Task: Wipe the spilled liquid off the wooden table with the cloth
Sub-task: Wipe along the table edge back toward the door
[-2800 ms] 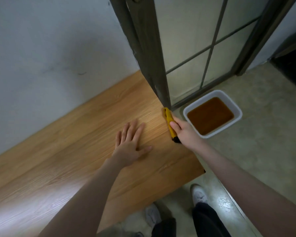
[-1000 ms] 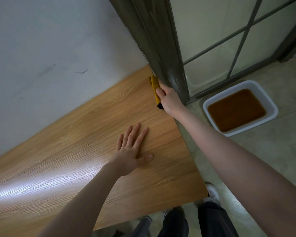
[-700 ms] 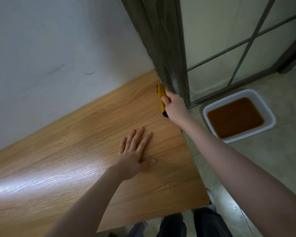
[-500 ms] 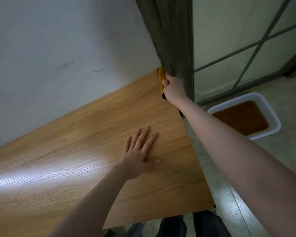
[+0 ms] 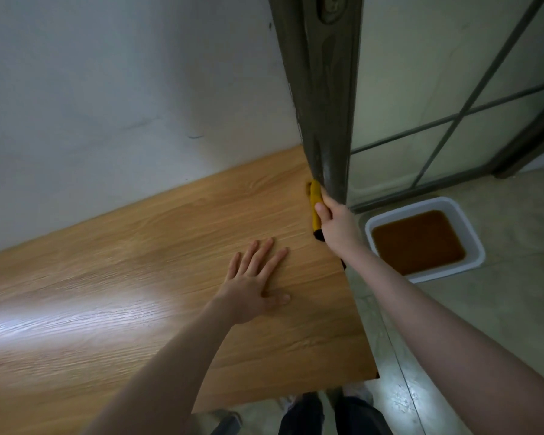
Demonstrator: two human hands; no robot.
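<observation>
Left hand [image 5: 254, 285] lies flat, fingers spread, on the wooden surface [image 5: 139, 277]. Right hand [image 5: 336, 226] grips the yellow cloth [image 5: 315, 204] at the surface's right edge, beside the door frame [image 5: 324, 98].

The table [image 5: 157, 246] is a light wood-grain top, probably laminate, smooth with a soft sheen, you can see a bright glare streak across the left part. The cloth [image 5: 315, 205] looks like yellow soft fabric with a dark bit at the lower end, matt. The wall [image 5: 123, 89] behind is plain painted plaster, matt, a few scuff marks on it. The door frame [image 5: 324, 98] is dark grey-green metal by the look of it, finish worn and streaky. Frosted glass panes [image 5: 421, 73] beside it. The tub [image 5: 476, 249] on the floor is white glossy plastic holding brown liquid; the floor [image 5: 515, 324] is smooth pale tile.
</observation>
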